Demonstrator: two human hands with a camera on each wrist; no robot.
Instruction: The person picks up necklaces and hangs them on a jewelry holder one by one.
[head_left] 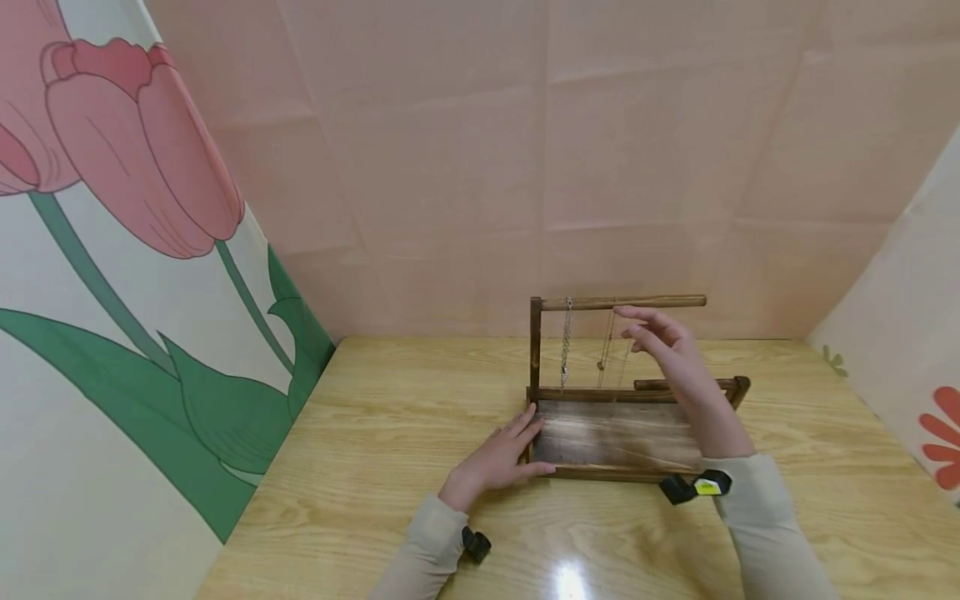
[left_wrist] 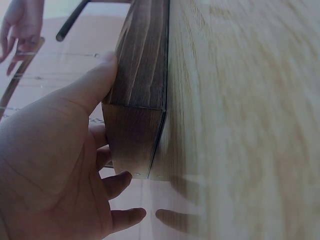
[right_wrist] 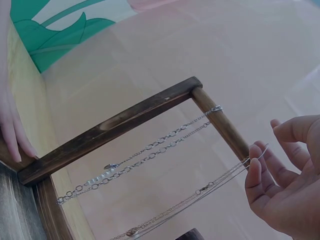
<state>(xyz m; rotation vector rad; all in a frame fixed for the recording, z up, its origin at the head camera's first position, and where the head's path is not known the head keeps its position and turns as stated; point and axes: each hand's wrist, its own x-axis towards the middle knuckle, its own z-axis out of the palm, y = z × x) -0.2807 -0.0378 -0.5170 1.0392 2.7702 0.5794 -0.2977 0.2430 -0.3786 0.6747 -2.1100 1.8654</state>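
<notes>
A dark wooden jewelry stand [head_left: 622,473] with a shallow tray rests on the table. My left hand [head_left: 498,458] holds the tray's left end, with its thumb on the front rim and its fingers at the side. At the upper bar [head_left: 667,301], my right hand [head_left: 671,346] pinches a thin necklace [right_wrist: 225,181] at its top loop, close to the bar. Next to it hangs another fine necklace [head_left: 604,350] with a small pendant. Farther left on the bar is a chunkier silver chain necklace [head_left: 566,342].
A lower wooden bar [head_left: 652,385] on a short post [head_left: 741,392] stands at the stand's right, partly behind my right forearm. The light wood table [head_left: 390,417] meets a pink backdrop [head_left: 450,167]. A tulip-printed sheet [head_left: 142,150] hangs at the left.
</notes>
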